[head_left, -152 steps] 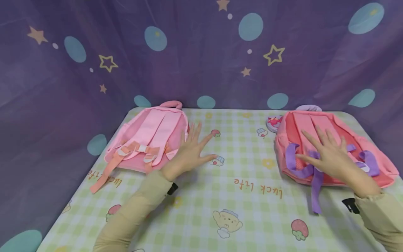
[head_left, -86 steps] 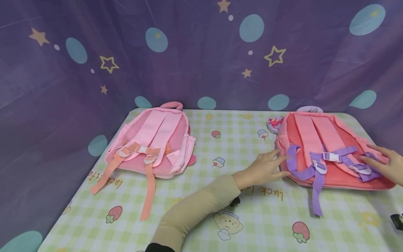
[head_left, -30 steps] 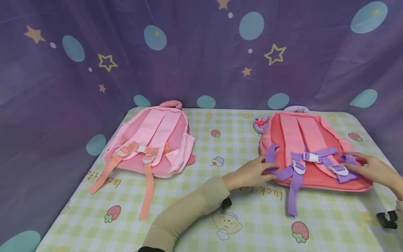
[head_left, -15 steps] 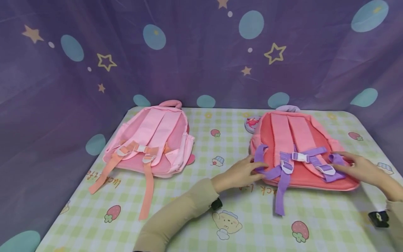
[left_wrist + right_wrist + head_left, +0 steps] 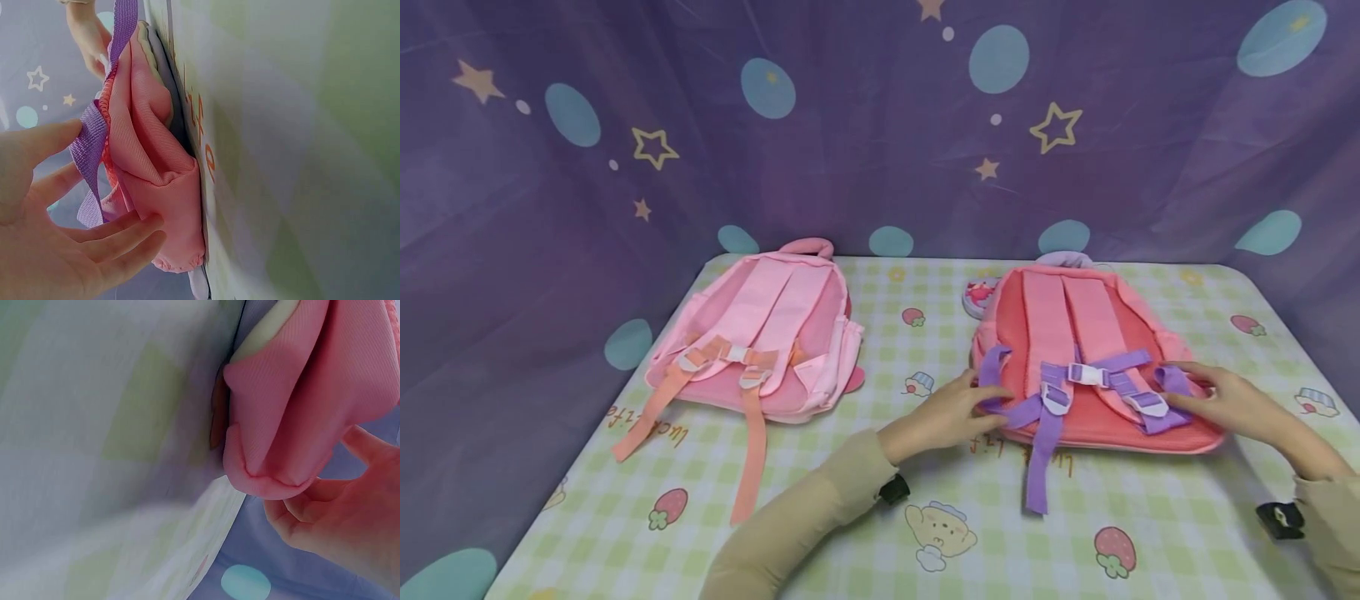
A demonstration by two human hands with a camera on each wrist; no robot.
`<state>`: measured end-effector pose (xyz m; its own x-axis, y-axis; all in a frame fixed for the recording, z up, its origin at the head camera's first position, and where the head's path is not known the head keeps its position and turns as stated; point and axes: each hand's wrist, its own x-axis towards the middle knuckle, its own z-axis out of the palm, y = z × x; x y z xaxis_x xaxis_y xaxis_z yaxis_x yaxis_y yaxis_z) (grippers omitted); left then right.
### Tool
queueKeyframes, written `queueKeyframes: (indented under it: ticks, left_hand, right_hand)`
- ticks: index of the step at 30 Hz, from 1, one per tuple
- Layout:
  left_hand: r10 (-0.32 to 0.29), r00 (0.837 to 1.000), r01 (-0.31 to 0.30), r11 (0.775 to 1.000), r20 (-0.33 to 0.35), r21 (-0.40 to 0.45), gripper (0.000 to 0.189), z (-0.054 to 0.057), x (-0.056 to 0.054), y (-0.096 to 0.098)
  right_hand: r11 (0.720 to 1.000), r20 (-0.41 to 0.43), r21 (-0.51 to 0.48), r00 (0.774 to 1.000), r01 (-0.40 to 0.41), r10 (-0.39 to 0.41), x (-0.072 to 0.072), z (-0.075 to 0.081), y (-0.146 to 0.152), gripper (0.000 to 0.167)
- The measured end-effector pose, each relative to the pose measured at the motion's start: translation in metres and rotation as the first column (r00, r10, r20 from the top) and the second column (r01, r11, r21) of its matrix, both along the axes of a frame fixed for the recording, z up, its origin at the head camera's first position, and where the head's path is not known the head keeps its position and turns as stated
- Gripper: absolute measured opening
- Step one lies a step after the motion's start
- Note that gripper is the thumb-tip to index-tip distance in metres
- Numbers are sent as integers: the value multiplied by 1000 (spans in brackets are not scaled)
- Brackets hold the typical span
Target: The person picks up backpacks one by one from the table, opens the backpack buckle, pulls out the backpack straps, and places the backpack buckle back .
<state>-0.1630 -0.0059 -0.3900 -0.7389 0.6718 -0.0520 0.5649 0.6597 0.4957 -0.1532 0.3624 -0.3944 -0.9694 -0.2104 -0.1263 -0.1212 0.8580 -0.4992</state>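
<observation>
A coral-pink backpack (image 5: pixel 1090 350) with purple webbing straps (image 5: pixel 1043 458) lies back panel up on the table, right of the middle. My left hand (image 5: pixel 940 414) is at its left side. In the left wrist view, nearly straight fingers (image 5: pixel 128 240) lie along the backpack's side pocket (image 5: pixel 169 212), and the thumb touches a purple strap (image 5: pixel 90 144). My right hand (image 5: pixel 1240 402) grips the opposite side. Its thumb is on the upper side, its fingers curled round the edge in the right wrist view. A light-pink backpack (image 5: pixel 775 300) with orange straps (image 5: pixel 748 467) lies at left, untouched.
A checked tablecloth (image 5: pixel 850 533) with printed cartoons covers the table. Purple curtains (image 5: pixel 880 167) with stars stand close behind and at the sides. A round badge-like piece (image 5: pixel 979 296) sticks out at the coral backpack's upper left.
Earlier, my hands were spread over the two backpacks. Both then came to the coral backpack's sides, and it has slid left with them, nearer the light-pink one, which has stayed put.
</observation>
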Motion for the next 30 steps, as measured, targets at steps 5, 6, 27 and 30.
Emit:
queueKeyframes:
  ticks: [5, 6, 27, 30]
  left_hand:
    - [21, 1000, -21, 1000, 13, 14, 42, 1, 2, -11]
    - [25, 1000, -25, 999, 16, 20, 42, 1, 2, -13]
    - [89, 996, -88, 992, -13, 91, 39, 3, 8, -57]
    - [95, 995, -92, 990, -20, 110, 39, 4, 8, -64]
  right_hand:
    - [1000, -6, -19, 1000, -15, 14, 0, 1, -11, 64]
    - [1000, -7, -18, 1000, -13, 13, 0, 1, -13, 64]
    - [991, -76, -72, 992, -110, 104, -6, 1, -52, 62]
    - [991, -69, -81, 992, -111, 105, -7, 1, -59, 64]
